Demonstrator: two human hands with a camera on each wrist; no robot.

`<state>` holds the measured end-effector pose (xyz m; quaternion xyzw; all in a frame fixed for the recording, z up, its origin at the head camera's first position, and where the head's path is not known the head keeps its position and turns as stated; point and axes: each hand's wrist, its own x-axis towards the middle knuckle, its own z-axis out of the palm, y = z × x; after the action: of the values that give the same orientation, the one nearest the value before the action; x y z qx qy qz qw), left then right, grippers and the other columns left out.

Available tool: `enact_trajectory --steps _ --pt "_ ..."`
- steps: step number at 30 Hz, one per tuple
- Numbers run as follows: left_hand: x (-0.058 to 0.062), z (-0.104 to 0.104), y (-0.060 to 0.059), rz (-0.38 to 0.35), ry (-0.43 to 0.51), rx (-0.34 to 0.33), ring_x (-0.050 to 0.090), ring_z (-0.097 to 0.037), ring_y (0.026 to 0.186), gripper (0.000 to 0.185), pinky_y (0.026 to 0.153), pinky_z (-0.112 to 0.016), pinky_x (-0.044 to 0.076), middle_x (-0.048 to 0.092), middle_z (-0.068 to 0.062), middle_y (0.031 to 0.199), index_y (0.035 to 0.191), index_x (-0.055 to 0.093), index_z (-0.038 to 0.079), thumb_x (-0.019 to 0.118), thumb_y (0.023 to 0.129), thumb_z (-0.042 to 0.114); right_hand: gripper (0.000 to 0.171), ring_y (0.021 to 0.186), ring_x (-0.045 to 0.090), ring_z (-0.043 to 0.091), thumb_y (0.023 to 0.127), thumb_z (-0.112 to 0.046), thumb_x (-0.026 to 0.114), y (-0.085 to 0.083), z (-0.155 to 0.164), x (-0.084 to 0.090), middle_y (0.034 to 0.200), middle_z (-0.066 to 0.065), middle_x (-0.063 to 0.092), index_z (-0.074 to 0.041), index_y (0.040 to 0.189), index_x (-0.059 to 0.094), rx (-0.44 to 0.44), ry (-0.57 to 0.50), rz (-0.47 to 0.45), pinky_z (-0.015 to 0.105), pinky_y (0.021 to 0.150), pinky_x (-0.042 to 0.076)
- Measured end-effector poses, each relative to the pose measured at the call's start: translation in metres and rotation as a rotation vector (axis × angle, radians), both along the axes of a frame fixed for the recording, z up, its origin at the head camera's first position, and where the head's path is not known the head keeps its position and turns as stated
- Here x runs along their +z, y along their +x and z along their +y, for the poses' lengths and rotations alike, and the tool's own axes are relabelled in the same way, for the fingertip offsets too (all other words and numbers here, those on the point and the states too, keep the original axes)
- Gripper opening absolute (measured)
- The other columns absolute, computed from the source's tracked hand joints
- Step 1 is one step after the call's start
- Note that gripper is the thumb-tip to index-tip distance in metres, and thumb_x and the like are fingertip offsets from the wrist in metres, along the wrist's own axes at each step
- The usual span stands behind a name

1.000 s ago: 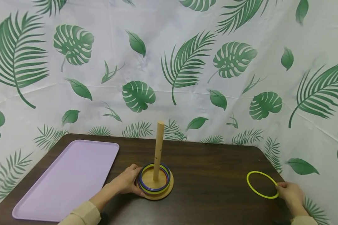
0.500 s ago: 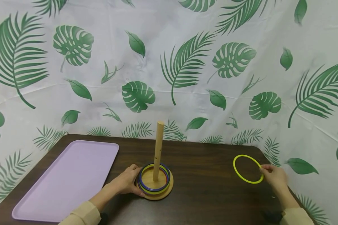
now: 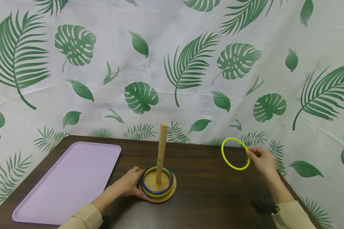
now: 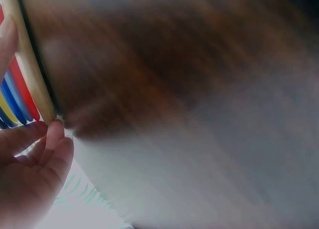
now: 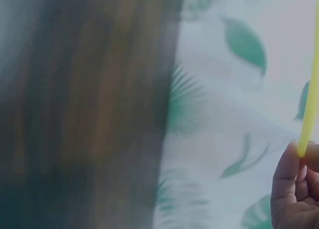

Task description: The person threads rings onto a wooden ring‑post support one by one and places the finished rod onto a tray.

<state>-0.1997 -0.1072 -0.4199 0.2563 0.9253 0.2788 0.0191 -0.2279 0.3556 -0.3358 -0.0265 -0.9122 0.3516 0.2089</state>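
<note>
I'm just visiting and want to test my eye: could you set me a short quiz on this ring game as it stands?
1. True or false: the right hand pinches the yellow ring above the table.
2. What does the left hand rest against?
A. the purple tray
B. the wooden base
C. the curtain
3. Fill in: the stacked rings lie around the wooden ____.

Key: 1 true. 2 B. 3 peg.
</note>
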Motion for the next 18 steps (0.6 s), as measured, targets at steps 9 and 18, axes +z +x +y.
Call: enact_trajectory --steps 9,18 --pt "0.0 0.0 0.0 0.01 -0.002 -0.009 0.052 -0.034 0.106 0.093 0.091 -0.05 0.045 0.053 -0.016 0.112 0.124 0.053 -0.008 0.09 0.053 0.038 0.034 0.068 0.054 -0.002 0.093 -0.017 0.059 -0.004 -0.054 0.033 0.076 -0.014 0.056 0.01 0.113 0.058 0.122 -0.294 0.028 0.013 0.063 0.05" --pt "-0.001 0.0 -0.001 -0.001 -0.004 0.006 0.052 -0.035 0.107 0.094 0.092 -0.05 0.044 0.053 -0.017 0.112 0.124 0.052 -0.009 0.091 0.053 0.038 0.031 0.067 0.056 0.002 0.091 -0.014 0.062 -0.007 -0.102 0.06 0.075 -0.011 0.059 0.011 0.109 0.059 0.263 -0.395 0.103 0.017 0.063 0.052"
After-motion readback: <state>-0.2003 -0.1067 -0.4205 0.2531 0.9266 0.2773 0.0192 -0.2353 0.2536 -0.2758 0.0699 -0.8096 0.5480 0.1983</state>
